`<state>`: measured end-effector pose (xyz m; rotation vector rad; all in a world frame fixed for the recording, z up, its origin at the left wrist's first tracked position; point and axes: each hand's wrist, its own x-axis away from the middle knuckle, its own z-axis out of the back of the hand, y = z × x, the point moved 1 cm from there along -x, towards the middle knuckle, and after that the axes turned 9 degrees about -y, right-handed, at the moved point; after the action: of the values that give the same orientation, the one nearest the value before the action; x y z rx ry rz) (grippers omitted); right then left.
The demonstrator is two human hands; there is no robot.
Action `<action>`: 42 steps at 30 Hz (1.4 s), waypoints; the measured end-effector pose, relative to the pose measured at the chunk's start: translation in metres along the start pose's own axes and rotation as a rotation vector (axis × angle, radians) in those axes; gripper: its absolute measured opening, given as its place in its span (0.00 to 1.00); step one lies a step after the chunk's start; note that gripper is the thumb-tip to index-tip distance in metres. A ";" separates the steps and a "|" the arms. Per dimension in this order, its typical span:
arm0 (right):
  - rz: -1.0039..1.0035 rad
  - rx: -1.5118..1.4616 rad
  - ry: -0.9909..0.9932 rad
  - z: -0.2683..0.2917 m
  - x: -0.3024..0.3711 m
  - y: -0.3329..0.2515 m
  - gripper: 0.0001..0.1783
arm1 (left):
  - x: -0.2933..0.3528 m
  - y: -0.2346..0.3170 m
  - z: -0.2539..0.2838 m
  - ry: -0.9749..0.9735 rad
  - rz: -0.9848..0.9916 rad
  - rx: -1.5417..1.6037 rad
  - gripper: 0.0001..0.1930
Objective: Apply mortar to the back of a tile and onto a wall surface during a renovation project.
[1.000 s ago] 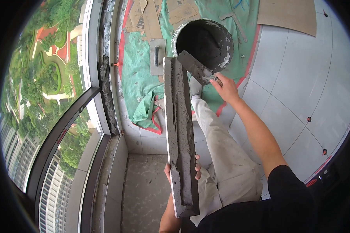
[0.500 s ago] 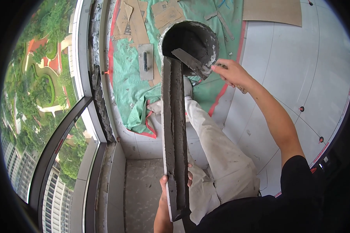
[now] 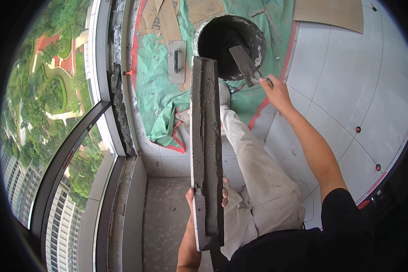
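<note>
A long narrow tile strip (image 3: 206, 136), its upper face coated with ridged grey mortar, runs lengthwise in front of me. My left hand (image 3: 191, 199) grips it near its close end, thumb on one edge and fingertips on the other. At the far right, my right hand (image 3: 275, 93) is closed round the handle of a trowel (image 3: 243, 62). The mortar-smeared blade hangs over the right part of a round bucket (image 3: 258, 38). Inside, the bucket is dark with grey mortar. The strip's far end lies just in front of the bucket's rim, overlapping it in view.
Beneath the bucket spreads a green sheet (image 3: 156, 106) with red edging. On it lie a flat plastering trowel (image 3: 177, 63) and cardboard pieces (image 3: 167, 25). A window frame (image 3: 72, 152) stands left, and white tiles (image 3: 335, 77) with small dark clips cover the right side.
The trowel has swung away from the strip's far end to the right, its blade now over the bucket's right side. The strip's far end appears slightly lower relative to the bucket.
</note>
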<state>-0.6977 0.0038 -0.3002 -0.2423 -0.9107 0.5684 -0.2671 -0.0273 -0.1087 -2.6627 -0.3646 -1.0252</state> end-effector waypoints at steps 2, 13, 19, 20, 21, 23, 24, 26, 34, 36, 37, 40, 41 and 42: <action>-0.154 -0.178 -0.058 -0.002 0.018 0.010 0.27 | -0.009 0.001 0.007 -0.011 -0.016 0.030 0.57; -0.207 -0.605 -0.285 0.010 0.127 -0.029 0.23 | -0.008 -0.002 -0.019 -0.156 -0.068 0.398 0.59; -0.061 -0.768 -0.422 0.022 0.201 -0.068 0.19 | 0.000 -0.019 -0.077 0.072 -0.343 0.372 0.53; -0.010 -0.797 -0.467 0.018 0.203 -0.079 0.19 | 0.006 -0.019 -0.063 0.056 -0.360 0.370 0.53; 0.009 -0.791 -0.471 0.011 0.203 -0.091 0.19 | 0.015 -0.021 -0.034 -0.035 -0.290 0.490 0.52; 0.053 -0.745 -0.503 -0.003 0.207 -0.110 0.21 | 0.022 -0.031 -0.002 -0.134 -0.221 0.614 0.50; 0.066 -0.738 -0.503 -0.008 0.205 -0.118 0.21 | 0.020 -0.030 0.004 -0.092 -0.222 0.600 0.49; 0.007 -0.743 -0.471 -0.016 0.199 -0.127 0.23 | 0.013 -0.030 0.011 -0.054 -0.224 0.594 0.48; -0.057 -0.418 -0.532 0.023 0.339 -0.137 0.22 | 0.009 -0.023 0.010 -0.131 -0.176 0.470 0.38; 0.007 -0.269 -0.531 0.037 0.398 -0.135 0.21 | 0.000 -0.026 0.018 -0.218 -0.234 0.472 0.37; 0.075 -0.201 -0.518 0.044 0.422 -0.128 0.21 | -0.006 -0.024 0.014 -0.168 -0.261 0.495 0.37; 0.107 -0.076 -0.578 0.087 0.490 -0.137 0.20 | -0.012 -0.025 0.000 -0.164 -0.289 0.556 0.36; 0.104 -0.027 -0.626 0.096 0.505 -0.139 0.20 | -0.009 -0.018 0.012 -0.219 -0.287 0.555 0.37; 0.106 -0.021 -0.612 0.107 0.519 -0.139 0.20 | -0.011 -0.018 0.014 -0.279 -0.262 0.558 0.37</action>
<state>-0.4846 0.1749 0.1744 -0.1347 -1.5020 0.7496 -0.2725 -0.0072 -0.1234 -2.2718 -0.9260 -0.5017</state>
